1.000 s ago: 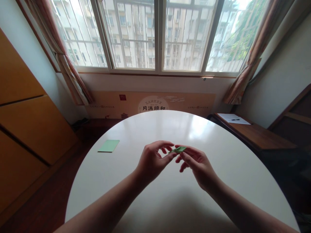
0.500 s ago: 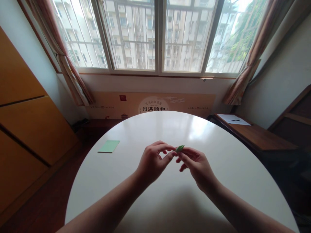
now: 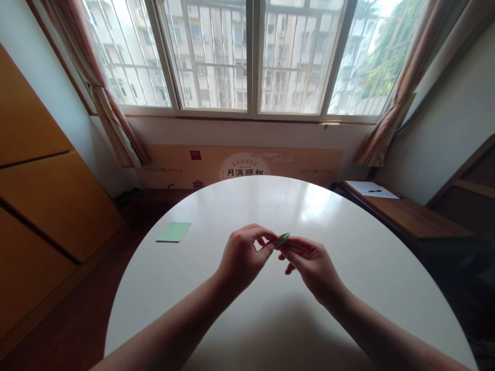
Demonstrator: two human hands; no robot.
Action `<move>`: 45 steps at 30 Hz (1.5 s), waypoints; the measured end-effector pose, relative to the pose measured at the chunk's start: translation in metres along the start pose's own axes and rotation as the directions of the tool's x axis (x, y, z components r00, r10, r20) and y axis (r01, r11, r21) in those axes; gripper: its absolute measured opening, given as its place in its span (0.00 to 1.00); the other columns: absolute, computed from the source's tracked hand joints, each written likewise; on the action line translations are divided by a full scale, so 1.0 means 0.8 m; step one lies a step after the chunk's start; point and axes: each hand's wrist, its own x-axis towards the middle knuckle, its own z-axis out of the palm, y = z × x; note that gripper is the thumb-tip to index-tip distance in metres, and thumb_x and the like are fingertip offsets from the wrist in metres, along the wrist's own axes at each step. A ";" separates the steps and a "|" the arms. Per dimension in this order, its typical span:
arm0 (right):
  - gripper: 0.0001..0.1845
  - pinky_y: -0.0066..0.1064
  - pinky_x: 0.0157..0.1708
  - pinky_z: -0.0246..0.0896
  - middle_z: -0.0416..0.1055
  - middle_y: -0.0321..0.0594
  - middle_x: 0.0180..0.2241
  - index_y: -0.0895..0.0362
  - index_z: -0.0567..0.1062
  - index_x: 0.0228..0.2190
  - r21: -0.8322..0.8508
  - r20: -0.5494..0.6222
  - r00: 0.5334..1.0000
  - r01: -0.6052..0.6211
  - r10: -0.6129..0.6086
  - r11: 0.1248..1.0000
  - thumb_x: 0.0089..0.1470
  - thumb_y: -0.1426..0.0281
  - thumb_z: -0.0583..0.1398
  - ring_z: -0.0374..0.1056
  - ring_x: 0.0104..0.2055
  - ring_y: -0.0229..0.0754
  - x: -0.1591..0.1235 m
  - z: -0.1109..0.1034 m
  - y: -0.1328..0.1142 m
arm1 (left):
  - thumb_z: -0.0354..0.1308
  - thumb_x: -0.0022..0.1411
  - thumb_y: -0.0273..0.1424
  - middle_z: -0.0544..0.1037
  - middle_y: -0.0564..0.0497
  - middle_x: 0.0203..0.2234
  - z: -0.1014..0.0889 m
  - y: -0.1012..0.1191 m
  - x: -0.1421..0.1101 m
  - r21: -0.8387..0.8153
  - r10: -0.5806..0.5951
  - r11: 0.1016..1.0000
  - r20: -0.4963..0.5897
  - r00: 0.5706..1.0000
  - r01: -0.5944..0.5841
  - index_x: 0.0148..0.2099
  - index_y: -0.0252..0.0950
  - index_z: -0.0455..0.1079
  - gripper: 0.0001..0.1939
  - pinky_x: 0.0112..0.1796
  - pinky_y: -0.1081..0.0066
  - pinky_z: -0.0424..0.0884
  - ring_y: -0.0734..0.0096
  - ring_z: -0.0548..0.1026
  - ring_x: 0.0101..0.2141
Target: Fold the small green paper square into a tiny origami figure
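Note:
Between my two hands, above the middle of the white round table (image 3: 185, 299), is a small green folded paper piece (image 3: 283, 238) with a pointed end toward the upper right. My left hand (image 3: 247, 253) pinches its left end between thumb and forefinger. From the other side, my right hand (image 3: 309, 263) grips it with thumb and forefinger, its other fingers loosely curled beneath. Fingertips hide part of the folded paper. Left of my hands, a flat stack or square of light green paper (image 3: 174, 232) lies on the table.
A brown side table (image 3: 425, 219) at the right bears a white sheet (image 3: 359, 187) with a dark pen on it. Beyond the table stand a printed beige board (image 3: 309, 159) and a barred window (image 3: 216, 56). An orange-brown cabinet (image 3: 50, 216) is at the left.
The green folded paper has shifted slightly left and tilted between my fingertips, showing a lighter face or gap. Both hands stay nearly in place, still pinching it.

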 end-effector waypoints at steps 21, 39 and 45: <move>0.12 0.31 0.22 0.70 0.80 0.43 0.30 0.53 0.84 0.37 -0.372 -0.012 0.981 0.178 -0.196 0.911 0.56 0.61 0.64 0.75 0.29 0.46 0.000 -0.006 0.000 | 0.65 0.57 0.28 0.83 0.52 0.27 -0.002 0.001 0.001 -0.087 -0.170 0.980 0.074 0.983 0.176 0.35 0.38 0.81 0.04 0.32 0.72 0.74 0.67 0.79 0.28; 0.11 0.29 0.21 0.70 0.79 0.42 0.29 0.54 0.83 0.36 -0.250 -0.041 0.980 0.179 -0.195 0.952 0.55 0.61 0.66 0.75 0.30 0.45 -0.005 -0.002 -0.003 | 0.66 0.57 0.25 0.81 0.56 0.24 -0.002 0.005 -0.003 -0.040 -0.025 0.999 -0.004 1.000 0.025 0.32 0.38 0.80 0.04 0.31 0.76 0.71 0.74 0.76 0.26; 0.10 0.28 0.21 0.70 0.79 0.42 0.29 0.53 0.83 0.37 -0.249 -0.038 0.981 0.177 -0.192 0.952 0.56 0.62 0.66 0.75 0.30 0.44 -0.004 -0.003 -0.002 | 0.66 0.57 0.25 0.82 0.55 0.26 -0.002 0.005 -0.002 -0.082 -0.033 0.996 -0.006 0.999 0.033 0.35 0.37 0.80 0.03 0.28 0.77 0.71 0.74 0.76 0.26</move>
